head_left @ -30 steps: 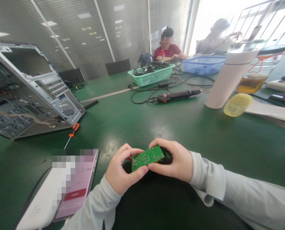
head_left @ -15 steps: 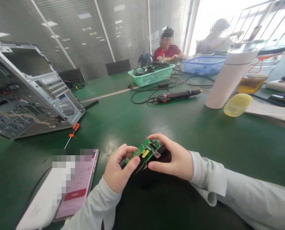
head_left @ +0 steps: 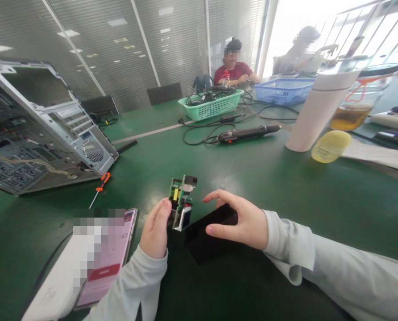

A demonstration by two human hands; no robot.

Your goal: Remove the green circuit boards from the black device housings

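A green circuit board assembly (head_left: 182, 201) with yellow, black and silver parts stands tilted upright in my left hand (head_left: 156, 228), whose fingers grip its left side. Just right of it lies a black box-like casing (head_left: 210, 232), tilted toward the lower left. My right hand (head_left: 241, 218) is wrapped round the upper right end of that casing, thumb on the near side and index finger stretched out. The board and the casing are apart.
At left stand an open metal computer case (head_left: 81, 129), an orange screwdriver (head_left: 100, 189), a phone (head_left: 108, 263) and a white device (head_left: 65, 276). Beyond are a corded power tool (head_left: 249, 133), a green basket (head_left: 215, 107), a blue basket (head_left: 282, 92), a pink tumbler (head_left: 319, 111) and two people.
The circuit board has come away from the casing, moving left and turning more upright in my left hand. The casing now shows more fully, with my right hand still on it.
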